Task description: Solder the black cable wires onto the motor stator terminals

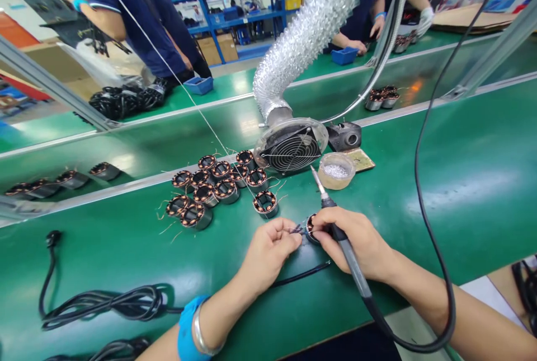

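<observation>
My right hand (pixel 361 240) is closed round a soldering iron (pixel 352 266), whose metal tip points up and away to the left. The thumb and fingers of that hand also reach a motor stator (pixel 311 229) with copper windings, partly hidden behind them. At the stator's left side, my left hand (pixel 266 252) pinches short, thin dark wire ends (pixel 297 230); their exact kind is hard to make out. A black cable (pixel 306 275) lies just below both hands, with its bare end near my right fingers. Another stator (pixel 265 204) sits a little beyond my left hand.
Several stators (pixel 204 194) stand grouped at the back left. A fan (pixel 291 151) on a silver duct (pixel 302 36) stands behind a tub of shiny bits (pixel 337 170). Coiled power cords (pixel 104 305) lie left; the iron's lead (pixel 419 182) loops right. Co-workers stand across the bench.
</observation>
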A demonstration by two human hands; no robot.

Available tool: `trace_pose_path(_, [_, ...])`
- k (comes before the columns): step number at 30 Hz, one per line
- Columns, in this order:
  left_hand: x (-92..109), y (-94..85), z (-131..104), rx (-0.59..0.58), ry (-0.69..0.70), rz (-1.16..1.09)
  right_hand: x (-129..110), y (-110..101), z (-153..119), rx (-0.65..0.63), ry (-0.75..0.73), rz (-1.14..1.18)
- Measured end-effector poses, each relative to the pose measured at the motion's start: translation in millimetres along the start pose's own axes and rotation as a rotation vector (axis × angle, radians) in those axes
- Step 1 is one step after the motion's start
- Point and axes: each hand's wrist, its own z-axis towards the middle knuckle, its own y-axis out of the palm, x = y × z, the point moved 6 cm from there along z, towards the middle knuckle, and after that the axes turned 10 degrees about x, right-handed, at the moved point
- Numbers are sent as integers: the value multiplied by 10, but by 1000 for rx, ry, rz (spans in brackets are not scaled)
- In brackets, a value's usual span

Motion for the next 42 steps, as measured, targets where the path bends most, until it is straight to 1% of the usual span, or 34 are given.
trace_pose_path(4, [53, -40, 28, -4, 50, 69, 11, -5, -6, -5, 15, 3])
trace_pose_path(9, [4, 6, 40, -9, 42, 101, -10, -14, -15, -2, -44, 16])
trace_pose_path(12, [-19, -2, 39, -6, 25, 59, -23, -23, -12, 11, -59, 27])
trace_pose_path(15, [-63, -62, 37, 44, -47, 6, -35, -19, -7, 27, -59, 27])
trace_pose_path(17, [-70, -107, 40, 92, -61, 24, -36, -13, -8, 50, -49, 20])
trace_pose_path(21, [-21, -130, 63, 139, 18, 96, -33, 0, -22, 116, -29, -10])
trace_pose_path(27, [17, -92, 79, 110, 104, 175, -49, 15, -25, 143, -47, -30])
trace_pose_path(31, [47, -73, 44, 102, 169, 246, -21, 1, -19, 123, 8, 12])
trace_pose_path(38, [64, -84, -39, 173, 272, 278, -18, 67, 41, 9, 24, 27])
trace_pose_path(40, [46, -72, -113, 188, 297, 301, -19, 86, 38, 9, 56, 22])
trace_pose_path(42, [34, -28, -215, 178, 338, 360, -43, 91, 20, 47, 52, -12])
